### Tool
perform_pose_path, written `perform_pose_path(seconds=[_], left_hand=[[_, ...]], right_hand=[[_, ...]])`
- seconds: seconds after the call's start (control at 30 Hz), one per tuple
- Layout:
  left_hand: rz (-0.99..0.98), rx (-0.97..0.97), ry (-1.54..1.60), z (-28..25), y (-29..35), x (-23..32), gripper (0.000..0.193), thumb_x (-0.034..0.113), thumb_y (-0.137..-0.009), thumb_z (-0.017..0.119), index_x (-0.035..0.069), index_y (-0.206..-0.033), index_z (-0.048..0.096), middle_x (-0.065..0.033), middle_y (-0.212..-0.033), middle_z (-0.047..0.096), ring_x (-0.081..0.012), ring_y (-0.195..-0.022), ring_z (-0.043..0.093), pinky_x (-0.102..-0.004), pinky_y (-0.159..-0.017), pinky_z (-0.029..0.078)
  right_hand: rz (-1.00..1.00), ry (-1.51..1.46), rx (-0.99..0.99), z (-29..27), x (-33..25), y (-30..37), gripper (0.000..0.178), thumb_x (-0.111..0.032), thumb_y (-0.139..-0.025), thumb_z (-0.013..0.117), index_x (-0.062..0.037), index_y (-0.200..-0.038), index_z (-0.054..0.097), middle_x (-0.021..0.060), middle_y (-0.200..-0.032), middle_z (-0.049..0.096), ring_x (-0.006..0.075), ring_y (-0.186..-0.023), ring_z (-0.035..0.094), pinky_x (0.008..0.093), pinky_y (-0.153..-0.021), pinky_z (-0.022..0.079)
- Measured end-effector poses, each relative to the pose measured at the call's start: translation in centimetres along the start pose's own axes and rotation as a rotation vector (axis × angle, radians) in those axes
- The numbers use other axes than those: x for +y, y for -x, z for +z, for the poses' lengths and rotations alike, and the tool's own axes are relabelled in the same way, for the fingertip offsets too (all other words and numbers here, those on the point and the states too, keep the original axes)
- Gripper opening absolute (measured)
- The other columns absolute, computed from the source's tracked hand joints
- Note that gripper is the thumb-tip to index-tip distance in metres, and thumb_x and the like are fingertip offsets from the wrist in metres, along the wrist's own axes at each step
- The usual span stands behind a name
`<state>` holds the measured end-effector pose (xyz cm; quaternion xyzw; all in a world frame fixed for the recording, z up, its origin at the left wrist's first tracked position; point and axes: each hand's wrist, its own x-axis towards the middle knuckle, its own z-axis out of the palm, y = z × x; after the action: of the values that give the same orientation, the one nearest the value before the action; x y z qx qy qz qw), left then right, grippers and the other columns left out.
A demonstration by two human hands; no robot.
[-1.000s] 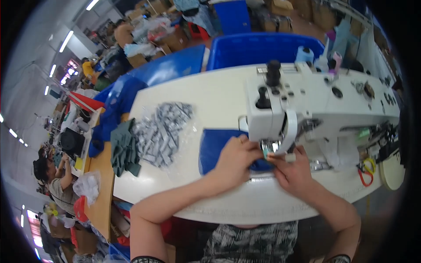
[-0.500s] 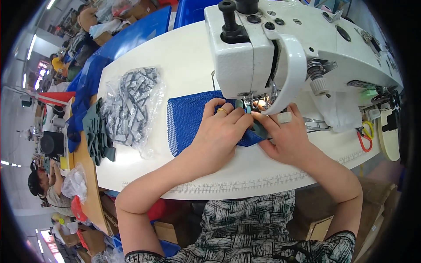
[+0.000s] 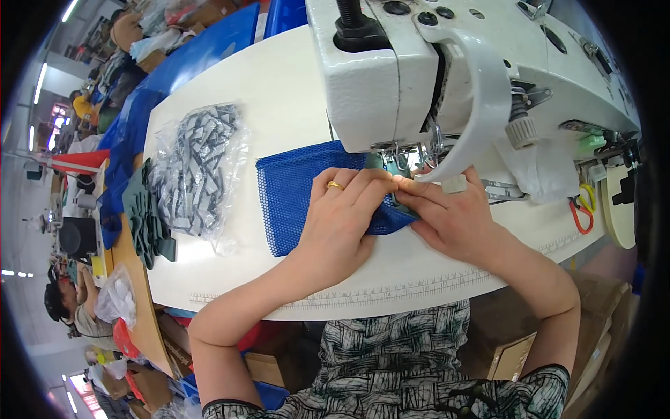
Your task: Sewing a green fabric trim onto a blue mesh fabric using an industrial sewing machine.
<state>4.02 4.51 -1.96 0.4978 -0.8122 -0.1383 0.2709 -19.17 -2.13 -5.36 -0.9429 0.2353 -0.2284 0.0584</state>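
We find one piece of blue open-mesh cloth [image 3: 283, 199] on the white worktop [image 3: 283, 105], partly beneath the fingers and reaching out flat to their left. Its edge sits close in front of the metal presser foot [image 3: 398, 157] of the white sewing machine [image 3: 373, 94], just beyond the fingertips. The bent fingers of the left hand [image 3: 340, 222] and right hand [image 3: 457, 220] are drawn in, almost without gap, on that edge, their tips meeting; their undersides are hidden.

We judge the sewing to be under way on this piece: positioning is done, completion is not. We see no finished seam on the exposed mesh, and cannot tell what is stitched under the fingers. Well left of the fingers, a clear plastic bag of grey-and-white strips [image 3: 202, 167] and a heap of dark-green cloth pieces [image 3: 145, 216] lie unused.
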Motion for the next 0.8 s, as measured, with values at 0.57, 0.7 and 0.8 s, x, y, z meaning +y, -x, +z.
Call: perform_pose_path(seconds=[0.57,0.7,0.8], left_hand=[[0.021,-0.025,-0.051,0.11,0.53,-0.75,0.055,-0.004,-0.067,0.072,0.003,-0.122,0.069,-0.0088,-0.124,0.062,-0.0302,-0.121,0.057,-0.0500,-0.114,0.035],[0.042,-0.030,-0.016,0.04,0.56,-0.93,0.054,-0.006,-0.067,0.070,0.005,-0.120,0.069,-0.0090,-0.124,0.061,-0.0304,-0.121,0.057,-0.0511,-0.115,0.034],[0.052,-0.037,-0.014,0.07,0.62,-1.01,0.053,-0.006,-0.067,0.070,0.006,-0.119,0.069,-0.0093,-0.125,0.061,-0.0311,-0.122,0.056,-0.0516,-0.115,0.033]], right_hand=[[0.020,0.044,0.146,0.11,0.53,-0.15,0.048,-0.006,-0.068,0.077,-0.0137,-0.116,0.076,0.0011,-0.117,0.072,0.0329,-0.107,0.060,0.0484,-0.089,0.048],[-0.018,0.080,0.084,-0.03,0.21,0.20,0.048,-0.009,-0.071,0.077,-0.0126,-0.119,0.076,0.0017,-0.120,0.071,0.0337,-0.107,0.059,0.0496,-0.091,0.048],[-0.015,0.031,0.057,-0.26,0.00,-0.09,0.048,-0.008,-0.071,0.076,-0.0115,-0.119,0.076,0.0035,-0.120,0.070,0.0348,-0.107,0.058,0.0501,-0.092,0.048]])
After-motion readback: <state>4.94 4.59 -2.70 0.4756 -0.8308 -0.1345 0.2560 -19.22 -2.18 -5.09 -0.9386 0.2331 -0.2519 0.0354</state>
